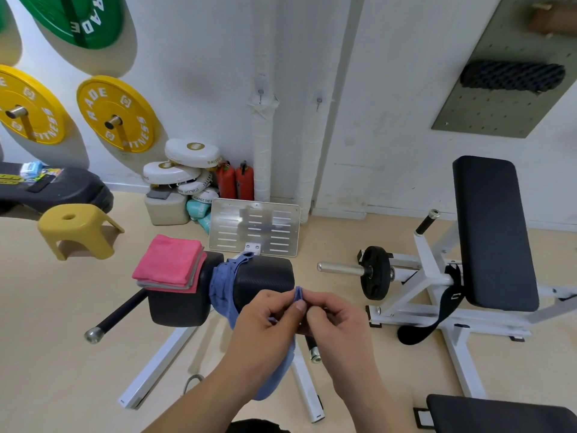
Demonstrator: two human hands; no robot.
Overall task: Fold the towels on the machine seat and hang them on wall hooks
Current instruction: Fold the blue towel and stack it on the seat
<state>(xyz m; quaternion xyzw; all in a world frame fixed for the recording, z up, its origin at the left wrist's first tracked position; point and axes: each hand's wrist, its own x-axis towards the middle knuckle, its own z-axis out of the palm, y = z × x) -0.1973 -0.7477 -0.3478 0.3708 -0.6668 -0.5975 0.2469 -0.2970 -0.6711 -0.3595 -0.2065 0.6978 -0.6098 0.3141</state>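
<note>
Both hands pinching blue towel (223,292) corner, left hand (268,320), right hand (334,320)

White wall (199,57) carries two yellow plates (115,114) and a green plate (78,17) on pegs near its left edge and a grey pegboard (487,110) at its right. On the beige floor (46,307) stand a yellow stool (84,225), red extinguishers (235,181) beside wrapped pipes (262,145), and a black-padded bench (493,232).

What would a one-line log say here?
step: fold; left hand: pinches blue towel; right hand: pinches blue towel; stack: on seat; hooks: bare
</note>
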